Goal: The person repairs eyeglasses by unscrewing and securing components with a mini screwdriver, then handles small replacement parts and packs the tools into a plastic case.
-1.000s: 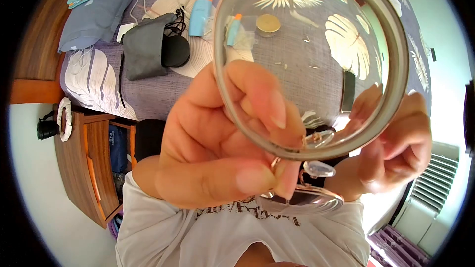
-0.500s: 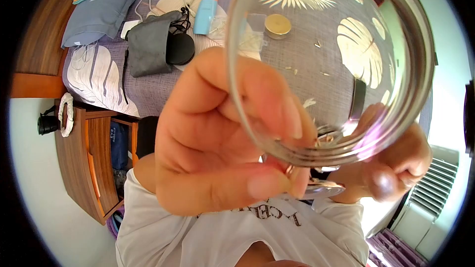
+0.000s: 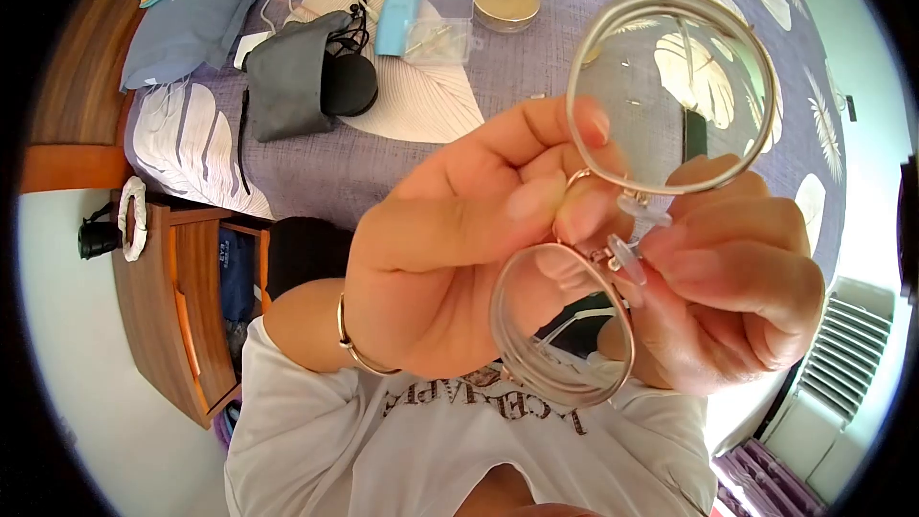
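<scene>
The eyeglasses (image 3: 635,209) are standing out right of centre in the frame, raised in front of the patterned bedspread (image 3: 536,72) and being supported by both hands. They are probably light, with a thin, springy frame that could bend at the bridge; the lenses are likely slippery and prone to smudging, so the rims or bridge are offering the safest hold — the nose-pad arms look especially delicate. The person's left hand (image 3: 431,258) is pinching the frame near the bridge, its thumb and fingers closed together on the metal, with one fingertip touching the upper rim. The right hand (image 3: 742,278) is curling inward, fingertips drawn together on a nose pad (image 3: 627,260).

The frame is showing rose-gold metal, turned so that one round lens is sitting above the other. Both lenses are clear and reflective — the upper (image 3: 627,86) is revealing white leaf prints, the lower (image 3: 536,311) is catching pale reflections.
</scene>
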The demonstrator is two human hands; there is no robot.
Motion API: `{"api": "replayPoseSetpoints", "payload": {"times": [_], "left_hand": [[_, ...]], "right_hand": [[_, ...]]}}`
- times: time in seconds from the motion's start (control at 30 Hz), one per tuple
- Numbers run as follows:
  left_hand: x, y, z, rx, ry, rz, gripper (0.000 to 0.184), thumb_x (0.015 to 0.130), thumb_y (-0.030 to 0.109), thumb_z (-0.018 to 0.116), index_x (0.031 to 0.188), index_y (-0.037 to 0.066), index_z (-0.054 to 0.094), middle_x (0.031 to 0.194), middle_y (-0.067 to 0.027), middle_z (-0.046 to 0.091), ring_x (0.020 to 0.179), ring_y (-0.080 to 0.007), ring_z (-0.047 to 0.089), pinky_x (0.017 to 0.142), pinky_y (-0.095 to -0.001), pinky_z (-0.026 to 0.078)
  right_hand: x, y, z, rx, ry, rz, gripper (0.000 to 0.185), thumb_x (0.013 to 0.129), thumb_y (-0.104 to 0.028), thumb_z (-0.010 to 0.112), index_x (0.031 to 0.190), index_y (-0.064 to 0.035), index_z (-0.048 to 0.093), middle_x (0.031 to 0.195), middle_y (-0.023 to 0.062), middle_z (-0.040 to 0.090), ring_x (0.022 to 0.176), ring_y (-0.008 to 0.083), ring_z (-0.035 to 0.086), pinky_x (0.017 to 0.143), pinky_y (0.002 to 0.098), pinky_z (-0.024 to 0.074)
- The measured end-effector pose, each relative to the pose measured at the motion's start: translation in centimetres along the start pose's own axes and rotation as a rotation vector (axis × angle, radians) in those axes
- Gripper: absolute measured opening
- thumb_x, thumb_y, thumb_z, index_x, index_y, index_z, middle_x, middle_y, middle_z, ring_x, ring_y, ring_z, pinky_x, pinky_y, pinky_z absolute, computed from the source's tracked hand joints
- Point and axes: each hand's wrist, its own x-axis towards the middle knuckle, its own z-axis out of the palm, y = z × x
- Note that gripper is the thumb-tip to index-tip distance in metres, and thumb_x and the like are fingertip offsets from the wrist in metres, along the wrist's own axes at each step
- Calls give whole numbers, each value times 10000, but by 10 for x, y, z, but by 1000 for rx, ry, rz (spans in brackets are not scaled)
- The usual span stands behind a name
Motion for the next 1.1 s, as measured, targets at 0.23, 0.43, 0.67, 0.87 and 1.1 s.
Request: {"api": "replayPoseSetpoints", "payload": {"times": [0.23,0.43,0.67,0.87,1.1], "left_hand": [[-2,-2,3,-81,74,-35,319,846,30,356,1159,-14,310,903,-115,455,830,-168,473,742,-272,411],[1,-6,-9,-88,47,-28,338,835,24,372,1166,-9,312,887,-123,460,794,-165,470,712,-246,407],[1,-11,-15,-174,-94,0,348,829,18,381,1169,-9,312,882,-131,459,794,-171,474,693,-245,418],[4,-1,13,78,252,-106,375,657,13,608,945,128,397,672,67,424,606,-97,422,608,-260,351],[-1,-3,-6,-89,-31,-61,337,803,-1,411,1128,0,324,862,-126,467,781,-161,458,682,-231,401]], "right_hand": [[-4,-3,-6,-162,-54,1,213,637,8,673,744,-56,501,685,65,495,585,150,465,560,284,388],[-4,1,-21,-74,-185,4,135,708,-43,623,785,-52,513,717,67,484,567,151,457,521,267,368],[-3,6,-23,-88,-235,-68,145,718,-56,608,814,-58,500,715,68,474,548,141,439,498,266,351],[-2,5,-25,-85,-247,-67,165,704,-73,612,806,-62,482,722,70,470,551,142,439,507,261,357],[-1,15,-25,73,-145,-60,226,684,-48,593,878,0,489,764,112,485,564,151,456,528,253,382]]}}
